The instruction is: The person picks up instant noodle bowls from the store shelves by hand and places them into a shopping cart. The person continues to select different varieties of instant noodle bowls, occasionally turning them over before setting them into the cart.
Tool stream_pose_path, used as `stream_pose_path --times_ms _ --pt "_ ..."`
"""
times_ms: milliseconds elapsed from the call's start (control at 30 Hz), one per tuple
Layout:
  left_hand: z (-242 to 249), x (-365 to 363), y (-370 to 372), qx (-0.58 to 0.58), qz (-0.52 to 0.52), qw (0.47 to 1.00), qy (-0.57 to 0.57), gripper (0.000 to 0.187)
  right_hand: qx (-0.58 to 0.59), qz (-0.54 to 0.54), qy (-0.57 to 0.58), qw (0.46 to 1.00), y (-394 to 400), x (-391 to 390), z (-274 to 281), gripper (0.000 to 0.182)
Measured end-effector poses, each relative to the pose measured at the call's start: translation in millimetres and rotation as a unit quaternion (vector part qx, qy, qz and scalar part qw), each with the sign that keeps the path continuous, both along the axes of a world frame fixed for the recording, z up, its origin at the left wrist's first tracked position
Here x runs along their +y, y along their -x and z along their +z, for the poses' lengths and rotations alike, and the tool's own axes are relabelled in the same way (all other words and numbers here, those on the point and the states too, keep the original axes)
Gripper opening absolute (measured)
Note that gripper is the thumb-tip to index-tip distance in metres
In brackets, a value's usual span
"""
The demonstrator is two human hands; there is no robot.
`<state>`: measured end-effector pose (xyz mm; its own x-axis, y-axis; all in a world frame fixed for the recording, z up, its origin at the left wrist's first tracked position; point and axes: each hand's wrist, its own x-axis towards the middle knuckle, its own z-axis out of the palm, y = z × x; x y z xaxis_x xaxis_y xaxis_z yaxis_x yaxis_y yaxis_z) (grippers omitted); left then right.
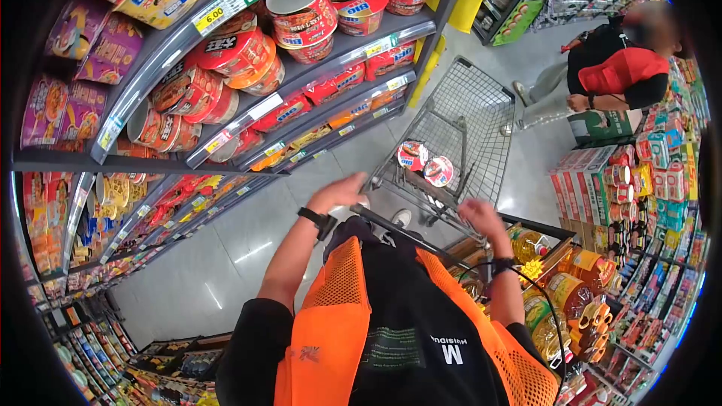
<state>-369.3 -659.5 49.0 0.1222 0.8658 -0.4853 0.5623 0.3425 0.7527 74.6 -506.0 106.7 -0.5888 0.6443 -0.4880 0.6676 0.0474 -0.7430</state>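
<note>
A wire shopping cart (492, 116) stands in front of me, its bar handle (398, 229) close to my waist. Two instant noodle bowls (412, 156) with red and white lids lie at its near end. My left hand (342, 192) reaches toward the cart's left rear corner, fingers stretched out and nothing held. Over the right end of the cart's rear is my right hand (481, 218), its fingers loosely bent and slightly blurred. It appears to hold nothing; whether it touches the frame is not clear.
Shelves of noodle bowls (301, 15) line the left. A person in a red vest (624, 79) stands beyond the cart at right. Oil bottles (568, 293) stand by my right arm, stacked cartons (583, 184) farther on. Grey tiled floor (248, 248) runs along the aisle.
</note>
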Motion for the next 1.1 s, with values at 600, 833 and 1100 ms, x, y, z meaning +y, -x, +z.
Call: stream_pose_path --times_ms 600,833,1100 --pt "189.0 174.6 144.9 0.001 0.402 0.755 -0.518 0.107 0.385 -0.083 -0.264 0.881 502.4 140.3 144.4 0.067" --pt "193.3 93.1 95.9 -0.385 0.327 0.738 -0.448 0.083 0.453 -0.048 -0.297 0.84 395.9 67.6 178.1 0.058" --pt "91.3 36.3 -7.9 -0.747 0.27 0.602 0.081 0.069 0.332 -0.032 -0.098 0.938 199.1 -32.0 123.4 0.086"
